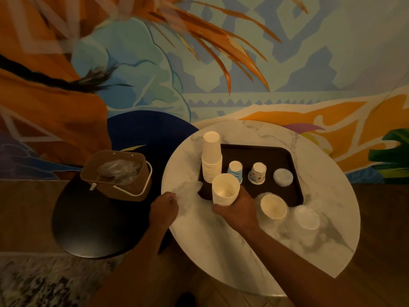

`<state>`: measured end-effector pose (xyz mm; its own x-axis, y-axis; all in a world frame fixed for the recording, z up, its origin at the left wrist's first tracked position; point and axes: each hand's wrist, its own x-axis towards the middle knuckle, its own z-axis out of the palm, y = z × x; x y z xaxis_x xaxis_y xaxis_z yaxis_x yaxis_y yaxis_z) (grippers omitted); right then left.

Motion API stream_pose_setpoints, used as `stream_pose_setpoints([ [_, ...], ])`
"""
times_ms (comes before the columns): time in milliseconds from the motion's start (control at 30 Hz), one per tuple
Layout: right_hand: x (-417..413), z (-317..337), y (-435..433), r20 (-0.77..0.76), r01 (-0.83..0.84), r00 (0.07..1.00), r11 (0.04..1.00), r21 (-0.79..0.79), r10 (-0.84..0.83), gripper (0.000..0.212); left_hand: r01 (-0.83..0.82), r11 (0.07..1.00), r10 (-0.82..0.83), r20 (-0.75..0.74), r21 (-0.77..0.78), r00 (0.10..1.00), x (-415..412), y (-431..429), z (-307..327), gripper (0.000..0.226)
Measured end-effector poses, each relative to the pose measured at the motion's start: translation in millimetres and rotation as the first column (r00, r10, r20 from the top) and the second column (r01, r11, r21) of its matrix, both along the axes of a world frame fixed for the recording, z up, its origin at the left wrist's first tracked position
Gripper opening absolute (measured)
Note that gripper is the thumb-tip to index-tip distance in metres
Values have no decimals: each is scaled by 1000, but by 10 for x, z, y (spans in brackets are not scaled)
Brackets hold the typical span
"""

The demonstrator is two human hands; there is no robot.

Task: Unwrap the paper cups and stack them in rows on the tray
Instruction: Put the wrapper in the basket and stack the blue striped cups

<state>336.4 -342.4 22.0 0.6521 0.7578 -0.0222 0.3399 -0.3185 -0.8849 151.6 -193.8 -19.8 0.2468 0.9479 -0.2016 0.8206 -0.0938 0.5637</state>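
2 bare forearms reach forward from the lower edge, the left hand (pixel 164 207) curled knuckles-up and pinching clear plastic wrap (pixel 188 189), the right hand (pixel 240 207) wrapped around an upright stack of white paper cups (pixel 225 191).

The tray (pixel 290 158) sits toward the back of the worktop (pixel 243 251). On it, left to right: a tall cup stack (pixel 211 158), a short stack (pixel 236 170), a second short stack (pixel 257 173), a low pile (pixel 283 177) (lids, perhaps). Wrapped bundles (pixel 273 206) lie before it. At its near left corner the right hand (pixel 238 207) holds another stack (pixel 225 189); the left hand (pixel 164 207) grips loose wrap (pixel 188 193) at the worktop's left edge. A basket (pixel 117 173) stands further left.
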Motion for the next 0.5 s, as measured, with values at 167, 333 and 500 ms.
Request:
stream_pose_setpoints([
  [167, -31, -48, 22, -35, 20, 999, 998, -56, -22, 84, -45, 992, 50, -38, 120, 998, -342, 440, 395, 26],
  [333, -71, -14, 105, -33, 67, 997, 992, -107, -71, 80, -77, 988, 88, -78, 137, 993, -717, 1025, 702, 28],
  [500, -97, 59, 185, -36, 106, 993, 984, -144, -112, 77, -145, 975, 166, -121, 167, 979, -957, 1486, 915, 28],
])
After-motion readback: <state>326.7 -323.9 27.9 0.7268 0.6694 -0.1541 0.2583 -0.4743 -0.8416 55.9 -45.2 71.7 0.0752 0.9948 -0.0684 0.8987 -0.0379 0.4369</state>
